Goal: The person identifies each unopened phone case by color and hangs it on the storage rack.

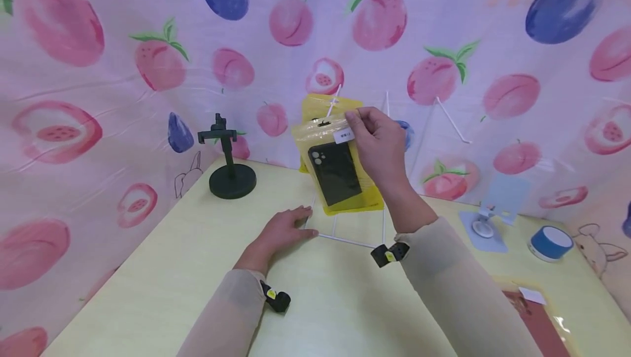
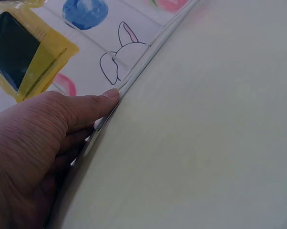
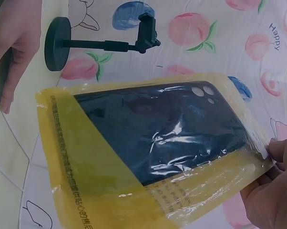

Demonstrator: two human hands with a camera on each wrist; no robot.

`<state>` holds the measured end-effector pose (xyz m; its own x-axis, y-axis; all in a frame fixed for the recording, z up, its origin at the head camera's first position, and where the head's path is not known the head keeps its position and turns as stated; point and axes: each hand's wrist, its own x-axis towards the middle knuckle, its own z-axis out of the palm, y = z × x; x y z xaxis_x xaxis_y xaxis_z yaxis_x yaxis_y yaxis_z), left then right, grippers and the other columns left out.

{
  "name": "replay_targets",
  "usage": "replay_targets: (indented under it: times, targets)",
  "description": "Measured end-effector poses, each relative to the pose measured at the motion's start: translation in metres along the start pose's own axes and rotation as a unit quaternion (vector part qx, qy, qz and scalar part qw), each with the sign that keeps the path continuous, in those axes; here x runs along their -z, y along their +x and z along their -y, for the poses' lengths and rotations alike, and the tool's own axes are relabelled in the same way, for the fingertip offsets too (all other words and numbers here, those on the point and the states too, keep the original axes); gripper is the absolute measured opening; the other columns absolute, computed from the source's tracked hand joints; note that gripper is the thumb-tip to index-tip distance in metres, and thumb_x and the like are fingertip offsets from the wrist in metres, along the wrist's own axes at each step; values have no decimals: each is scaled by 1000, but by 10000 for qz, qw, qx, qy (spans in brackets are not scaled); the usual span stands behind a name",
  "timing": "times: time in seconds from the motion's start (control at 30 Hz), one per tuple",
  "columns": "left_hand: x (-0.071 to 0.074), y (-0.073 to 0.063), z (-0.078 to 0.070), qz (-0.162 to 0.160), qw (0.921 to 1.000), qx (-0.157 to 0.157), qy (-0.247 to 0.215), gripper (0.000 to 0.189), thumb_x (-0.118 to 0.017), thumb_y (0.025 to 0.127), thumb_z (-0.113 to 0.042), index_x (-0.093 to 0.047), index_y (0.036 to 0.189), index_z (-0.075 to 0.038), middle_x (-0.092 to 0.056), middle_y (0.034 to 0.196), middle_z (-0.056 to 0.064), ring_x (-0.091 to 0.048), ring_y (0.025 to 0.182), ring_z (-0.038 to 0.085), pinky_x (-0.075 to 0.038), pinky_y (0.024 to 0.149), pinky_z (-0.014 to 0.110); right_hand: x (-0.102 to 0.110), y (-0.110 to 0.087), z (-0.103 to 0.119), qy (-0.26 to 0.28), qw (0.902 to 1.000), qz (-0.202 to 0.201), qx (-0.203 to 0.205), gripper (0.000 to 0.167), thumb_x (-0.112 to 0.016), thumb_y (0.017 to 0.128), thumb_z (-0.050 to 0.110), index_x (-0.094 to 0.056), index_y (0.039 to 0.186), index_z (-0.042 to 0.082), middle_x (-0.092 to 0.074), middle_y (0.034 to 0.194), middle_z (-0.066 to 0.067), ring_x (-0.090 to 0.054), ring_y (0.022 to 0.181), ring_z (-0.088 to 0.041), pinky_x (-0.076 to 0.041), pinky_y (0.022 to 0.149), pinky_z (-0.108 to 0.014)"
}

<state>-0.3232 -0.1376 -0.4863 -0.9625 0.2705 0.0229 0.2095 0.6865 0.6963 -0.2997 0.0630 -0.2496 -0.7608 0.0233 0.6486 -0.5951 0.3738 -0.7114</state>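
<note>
My right hand [image 1: 382, 146] pinches the top corner of a yellow-and-clear zip bag [image 1: 362, 203], near a small white label [image 1: 343, 135]. Inside the bag lies a black phone case [image 1: 335, 173] with camera cutouts. Its hang hole is close to a hook [image 1: 333, 99] of a white wire rack [image 1: 350, 241]. Behind it, another yellow bag [image 1: 315, 103] hangs at that hook, mostly hidden. Down at the rack's front left corner, my left hand [image 1: 281, 234] holds the base wire; in the left wrist view its thumb [image 2: 110, 94] presses on the white wire with the fingers bent below.
A black phone stand [image 1: 233, 180] is at the back left of the table. Toward the right are a light-blue stand [image 1: 485, 228] and a blue-and-white round device [image 1: 551, 243]. A bag with a reddish-brown case [image 1: 537, 318] lies at the front right. Fruit-print cloth [image 1: 296, 72] covers the wall behind.
</note>
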Motion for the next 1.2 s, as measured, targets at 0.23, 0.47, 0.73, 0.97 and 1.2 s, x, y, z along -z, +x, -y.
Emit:
replay_targets:
  times: [0.23,0.47,0.73,0.97,1.2]
  targets:
    - [-1,0,0,46,9999,135,-69,69,-73,89,-47,-51,150,-23,-41,158,2,-34,147,27,-25,120,50,-7,-1,1,-304,9994,-159,-81,33,-65,99,37,-74,102,6,-75,85,-5,-61,67,-13,-35,49,-22]
    - [1,-2,-2,75,9998,169,-39,69,-72,90,-48,-50,150,-24,-41,158,0,-34,147,26,-25,120,50,-14,-2,-4,-300,9991,-248,-177,33,-64,99,39,-72,103,7,-76,89,-4,-64,71,-14,-42,52,-22]
    - [3,-4,-1,58,9999,122,-31,68,-71,90,-47,-50,150,-22,-41,158,2,-34,147,28,-24,120,51,-26,-1,-12,-219,9986,-469,-48,30,-64,99,36,-72,99,6,-69,76,-7,-53,63,-17,-41,54,-24]
    - [4,-4,-2,35,9999,-18,-96,67,-72,90,-44,-51,149,-19,-42,157,5,-35,146,30,-24,120,51,-35,0,-20,-425,9977,-502,144,31,-60,102,35,-69,103,6,-71,81,-6,-56,66,-16,-44,57,-24]
    - [1,-1,1,26,9999,-27,-96,69,-72,90,-46,-50,150,-20,-41,158,3,-35,147,27,-25,120,51,-37,6,-32,-538,9959,-662,295,31,-58,103,33,-66,103,4,-70,82,-7,-57,66,-16,-46,58,-23]
